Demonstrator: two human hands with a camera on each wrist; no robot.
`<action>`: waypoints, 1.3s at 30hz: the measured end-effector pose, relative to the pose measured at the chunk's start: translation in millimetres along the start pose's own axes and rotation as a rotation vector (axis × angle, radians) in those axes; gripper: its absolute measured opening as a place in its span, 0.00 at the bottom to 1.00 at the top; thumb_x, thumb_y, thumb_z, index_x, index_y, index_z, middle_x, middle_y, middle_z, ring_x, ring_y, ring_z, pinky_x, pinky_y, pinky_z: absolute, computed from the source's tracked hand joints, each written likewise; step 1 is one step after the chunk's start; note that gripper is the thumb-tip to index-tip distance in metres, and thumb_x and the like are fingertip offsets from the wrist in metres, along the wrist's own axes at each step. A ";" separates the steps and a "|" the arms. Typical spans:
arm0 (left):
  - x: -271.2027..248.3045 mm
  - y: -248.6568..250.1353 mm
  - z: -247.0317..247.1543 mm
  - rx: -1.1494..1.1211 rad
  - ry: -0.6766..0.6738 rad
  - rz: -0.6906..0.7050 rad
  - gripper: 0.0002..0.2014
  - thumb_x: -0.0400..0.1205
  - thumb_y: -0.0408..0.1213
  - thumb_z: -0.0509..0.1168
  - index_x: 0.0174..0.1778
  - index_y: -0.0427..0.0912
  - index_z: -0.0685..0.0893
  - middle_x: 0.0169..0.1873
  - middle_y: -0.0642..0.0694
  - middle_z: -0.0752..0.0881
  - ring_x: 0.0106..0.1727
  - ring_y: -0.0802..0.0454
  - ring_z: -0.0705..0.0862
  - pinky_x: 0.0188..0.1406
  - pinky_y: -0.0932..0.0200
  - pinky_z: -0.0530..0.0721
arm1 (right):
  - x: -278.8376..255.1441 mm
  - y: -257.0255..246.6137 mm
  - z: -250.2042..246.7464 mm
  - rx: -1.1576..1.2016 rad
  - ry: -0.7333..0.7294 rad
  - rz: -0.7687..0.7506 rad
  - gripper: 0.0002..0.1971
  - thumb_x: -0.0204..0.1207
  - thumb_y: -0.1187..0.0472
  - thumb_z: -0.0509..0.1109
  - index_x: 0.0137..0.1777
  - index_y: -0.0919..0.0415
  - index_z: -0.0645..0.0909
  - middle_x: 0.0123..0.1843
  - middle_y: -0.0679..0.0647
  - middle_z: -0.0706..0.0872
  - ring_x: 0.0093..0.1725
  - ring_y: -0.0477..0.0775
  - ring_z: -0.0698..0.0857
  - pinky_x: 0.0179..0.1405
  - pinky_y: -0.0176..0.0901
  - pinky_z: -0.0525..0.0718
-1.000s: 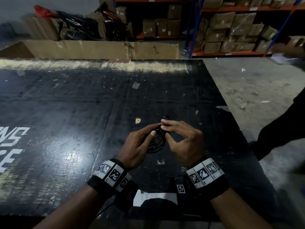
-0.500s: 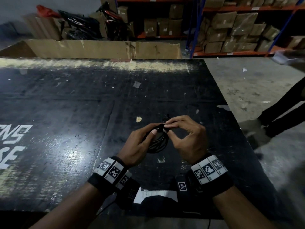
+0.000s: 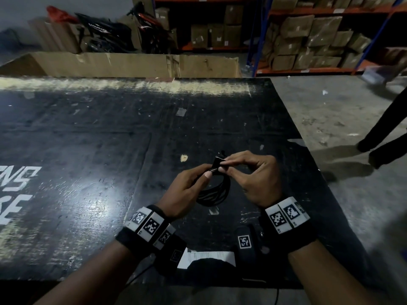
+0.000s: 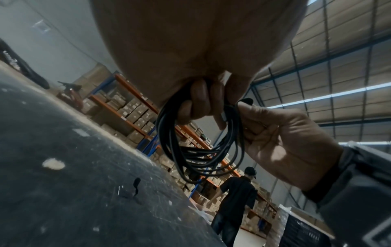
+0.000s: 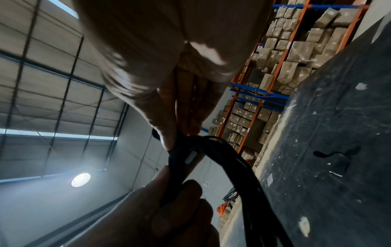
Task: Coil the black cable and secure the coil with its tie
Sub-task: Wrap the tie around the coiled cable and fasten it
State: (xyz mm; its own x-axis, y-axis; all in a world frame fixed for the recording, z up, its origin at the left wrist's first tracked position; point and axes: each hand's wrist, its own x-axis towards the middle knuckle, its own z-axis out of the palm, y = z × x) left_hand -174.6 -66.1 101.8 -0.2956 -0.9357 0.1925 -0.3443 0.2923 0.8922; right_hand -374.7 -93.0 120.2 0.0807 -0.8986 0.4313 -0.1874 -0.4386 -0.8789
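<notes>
Cable: the black cable (image 3: 214, 191) is already gathered into a small bundle of several loops, held clear above the dark table (image 3: 88, 172); the loops hang down beneath the fingers.
Handling: the cable is judged light, thin and limp, yet springy enough that the loops would fan apart if the bunched top were let go. A pale connector shows in the wrist views, pressed among the strands.
Where to hold: the best hold is judged to be the gathered top, where all strands cross.
Tie: a short black tie (image 3: 218, 160) is seen at the top of the coil; whether it is fully fastened cannot be told.
Left hand: the left hand (image 3: 187, 190) is curled round the bunched loops at their left side.
Right hand: the tie is pinched at the coil's top by the right hand (image 3: 253, 179), thumb against fingertips.
</notes>
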 end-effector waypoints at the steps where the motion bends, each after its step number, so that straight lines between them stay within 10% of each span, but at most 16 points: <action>1: 0.5 -0.7 -1.6 0.034 -0.004 0.002 0.17 0.92 0.45 0.56 0.72 0.53 0.85 0.59 0.45 0.92 0.58 0.47 0.90 0.60 0.38 0.86 | 1.0 -2.3 0.1 0.013 -0.002 0.022 0.06 0.65 0.67 0.86 0.41 0.63 0.94 0.43 0.54 0.95 0.46 0.51 0.94 0.50 0.51 0.93; 6: -1.9 -2.8 -2.7 0.099 -0.041 -0.008 0.18 0.91 0.49 0.56 0.71 0.50 0.85 0.59 0.49 0.93 0.60 0.51 0.91 0.61 0.37 0.86 | 1.7 0.0 0.3 0.137 -0.015 0.198 0.12 0.61 0.70 0.87 0.41 0.62 0.89 0.39 0.59 0.94 0.41 0.56 0.94 0.46 0.51 0.94; 13: -4.1 -9.4 5.4 0.128 -0.064 0.027 0.19 0.90 0.51 0.54 0.58 0.44 0.86 0.34 0.51 0.82 0.34 0.54 0.77 0.35 0.46 0.75 | 2.6 6.2 1.8 0.233 -0.052 0.402 0.19 0.61 0.78 0.84 0.41 0.59 0.80 0.39 0.61 0.92 0.40 0.54 0.91 0.48 0.54 0.92; 19: 9.1 -5.7 6.7 -0.609 0.112 -0.185 0.22 0.87 0.42 0.58 0.63 0.25 0.83 0.26 0.55 0.65 0.25 0.60 0.63 0.24 0.65 0.61 | 2.5 5.6 10.4 0.218 0.026 0.326 0.22 0.67 0.59 0.85 0.60 0.59 0.85 0.48 0.55 0.94 0.47 0.44 0.92 0.47 0.31 0.85; 24: 14.3 -0.3 6.6 -1.035 0.274 -0.244 0.22 0.91 0.39 0.54 0.72 0.26 0.78 0.23 0.55 0.65 0.23 0.60 0.64 0.26 0.64 0.68 | -20.2 18.5 24.9 0.306 -0.204 0.477 0.25 0.65 0.54 0.84 0.60 0.62 0.86 0.49 0.54 0.90 0.39 0.42 0.88 0.35 0.31 0.84; 31: 11.6 -1.3 9.7 -1.398 0.311 -0.294 0.14 0.90 0.41 0.56 0.63 0.36 0.79 0.25 0.53 0.65 0.25 0.57 0.66 0.37 0.60 0.72 | -32.4 23.7 33.6 0.990 -0.049 0.730 0.13 0.69 0.64 0.76 0.52 0.69 0.87 0.44 0.61 0.91 0.24 0.44 0.78 0.24 0.31 0.76; 39: 5.2 -11.4 6.5 -1.386 0.318 -0.386 0.12 0.86 0.40 0.57 0.58 0.39 0.80 0.31 0.46 0.82 0.42 0.46 0.89 0.67 0.46 0.78 | -12.8 23.9 30.0 0.779 0.017 0.627 0.03 0.74 0.68 0.75 0.46 0.68 0.85 0.35 0.58 0.88 0.23 0.43 0.79 0.24 0.29 0.78</action>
State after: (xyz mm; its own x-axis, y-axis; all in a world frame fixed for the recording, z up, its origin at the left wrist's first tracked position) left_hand -178.0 -72.9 89.9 -0.1185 -0.9667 -0.2268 0.8088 -0.2265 0.5427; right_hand -350.9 -92.2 87.6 0.1718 -0.9722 -0.1591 0.5029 0.2254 -0.8345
